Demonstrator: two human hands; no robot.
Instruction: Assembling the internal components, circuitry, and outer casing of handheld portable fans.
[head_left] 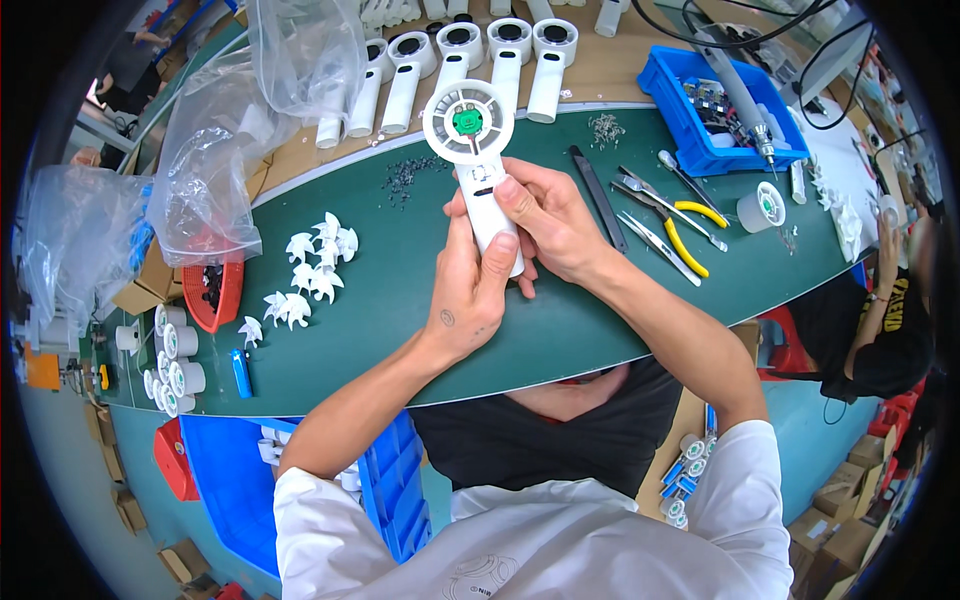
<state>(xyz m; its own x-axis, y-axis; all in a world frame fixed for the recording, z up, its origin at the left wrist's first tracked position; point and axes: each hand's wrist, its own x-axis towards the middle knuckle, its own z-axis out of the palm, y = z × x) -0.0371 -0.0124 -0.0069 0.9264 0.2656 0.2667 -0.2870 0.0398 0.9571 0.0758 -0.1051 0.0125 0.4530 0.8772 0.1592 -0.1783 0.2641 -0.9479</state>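
A white handheld fan body (483, 200) is held upright over the green mat, its round head away from me. Inside the head's ring a green circuit board shows, with no blades on it. My left hand (470, 275) wraps the lower handle from the left, thumb along its front. My right hand (550, 215) grips the handle from the right, with its thumb pressed near the dark slot. The fingers behind the handle are mostly hidden. White fan blades (322, 255) lie in a loose group on the mat to the left.
Finished-looking white fans (548, 75) stand in a row at the back. Pliers (690, 240), tweezers (660, 248) and a black strip (598, 198) lie at right, near a blue bin (700, 150) and an electric screwdriver (745, 110). Small dark screws (410, 180), a red basket (225, 295) and a blue battery (241, 373) are left.
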